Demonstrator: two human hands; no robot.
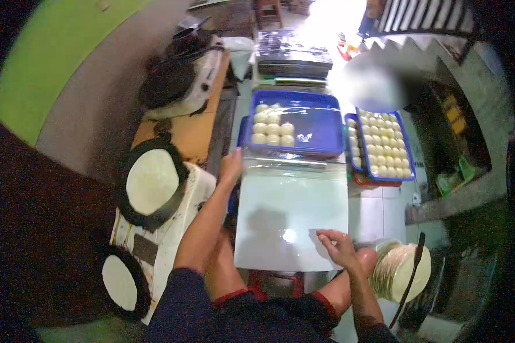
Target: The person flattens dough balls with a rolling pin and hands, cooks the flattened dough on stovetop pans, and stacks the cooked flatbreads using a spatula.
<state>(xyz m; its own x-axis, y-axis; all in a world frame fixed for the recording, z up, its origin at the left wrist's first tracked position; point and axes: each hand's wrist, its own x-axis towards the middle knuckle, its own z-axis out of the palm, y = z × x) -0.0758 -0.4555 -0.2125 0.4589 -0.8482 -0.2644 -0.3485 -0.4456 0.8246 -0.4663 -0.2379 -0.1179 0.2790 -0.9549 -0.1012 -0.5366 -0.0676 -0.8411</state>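
My right hand [339,248] is over the right front part of a glossy white board [292,211], its fingers curled together and nothing visible in them. At the board's far left corner is my left hand [231,166], close to the near left corner of a blue tray [315,114]. Its fingers are too blurred to show whether they grip anything. Pale round dough balls [273,129] fill the left part of that tray. Clear plastic sheeting [292,163] lies across the board's far end.
On the left, flat dough rounds lie in a dark pan [152,182] and a second pan [122,283]. Blue trays of dough balls [386,146] stand at right. A stack of flatbreads [403,273] with a dark stick [411,274] is by my right knee.
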